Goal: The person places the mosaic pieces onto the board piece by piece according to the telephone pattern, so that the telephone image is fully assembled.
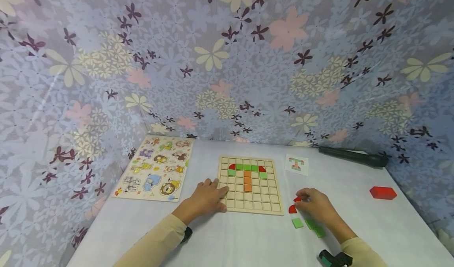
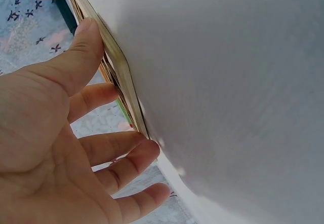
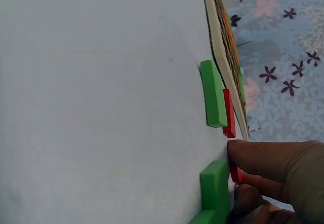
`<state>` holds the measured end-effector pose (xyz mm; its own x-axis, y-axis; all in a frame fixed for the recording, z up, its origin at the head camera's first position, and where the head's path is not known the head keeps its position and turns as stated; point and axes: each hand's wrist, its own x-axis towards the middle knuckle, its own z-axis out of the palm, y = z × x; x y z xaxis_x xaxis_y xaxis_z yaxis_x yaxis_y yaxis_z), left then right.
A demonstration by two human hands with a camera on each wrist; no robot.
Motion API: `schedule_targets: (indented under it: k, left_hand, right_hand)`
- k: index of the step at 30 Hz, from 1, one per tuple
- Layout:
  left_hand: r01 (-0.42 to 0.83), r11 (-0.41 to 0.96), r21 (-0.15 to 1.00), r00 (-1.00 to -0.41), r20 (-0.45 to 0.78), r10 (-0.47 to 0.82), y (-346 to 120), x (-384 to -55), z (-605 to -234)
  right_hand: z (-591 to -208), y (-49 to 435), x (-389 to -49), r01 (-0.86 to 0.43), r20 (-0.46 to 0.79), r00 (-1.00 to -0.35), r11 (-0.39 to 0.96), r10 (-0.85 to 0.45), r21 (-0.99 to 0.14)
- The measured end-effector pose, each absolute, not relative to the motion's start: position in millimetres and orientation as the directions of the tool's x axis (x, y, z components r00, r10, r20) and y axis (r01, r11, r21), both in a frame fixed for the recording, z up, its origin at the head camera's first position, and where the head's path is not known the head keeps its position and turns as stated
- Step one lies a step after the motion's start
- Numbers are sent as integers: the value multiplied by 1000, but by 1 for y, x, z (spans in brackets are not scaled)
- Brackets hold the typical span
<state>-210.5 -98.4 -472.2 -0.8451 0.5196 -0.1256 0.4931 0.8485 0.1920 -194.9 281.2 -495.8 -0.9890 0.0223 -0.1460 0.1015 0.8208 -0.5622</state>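
Observation:
A wooden grid board (image 1: 255,204) lies mid-table with green, red and orange pieces set in a T shape. My left hand (image 1: 207,198) rests at its left edge with fingers spread; in the left wrist view the thumb (image 2: 83,57) and fingertips touch the board's side. Right of the board, my right hand (image 1: 315,204) pinches a red quarter-round piece (image 3: 234,172) between thumb and finger, low at the table. Another red quarter-round piece (image 1: 292,209) lies just beside it. Several green square tiles (image 1: 297,223) lie near and under the right hand.
A small pattern card (image 1: 298,164) lies right of the board's far corner. At the left is an animal puzzle board (image 1: 147,195). A long black tube-shaped object (image 1: 351,156) lies at the back right, with a red block (image 1: 383,193) in front. Floral cloth (image 1: 227,62) hangs behind the table.

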Motion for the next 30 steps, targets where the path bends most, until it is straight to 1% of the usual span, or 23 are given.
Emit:
schedule_targets:
  k: [5,14,17,21,26,30]
  left_hand:
    - [490,851,190,-847,-129,516,-98,-211,-474]
    - [488,853,185,-849,-124,513,-98,-211,-476]
    - [487,853,186,-850,-125,512,-98,-212,-476]
    - [490,853,181,-850,-119,513,-97,-212,-476]
    - [491,853,176,-850,-120,513,-97,-211,-475]
    - [492,852,178,-849,-120,515,-97,-211,-475]
  right_hand:
    - [-495,279,-194,107,-141,-989,841,36,-531]
    - [-495,281,-193,39,-72,-997,860,3,-509]
    - [-493,282,-193,42,-62,-998,844,11,-534]
    - [-485,286,-193,54,-52,-998,802,28,-595]
    - [-476,290,-194,78,-81,-996,746,32,-661]
    - [-472,290,-195,100,-107,-994,715,34,-692]
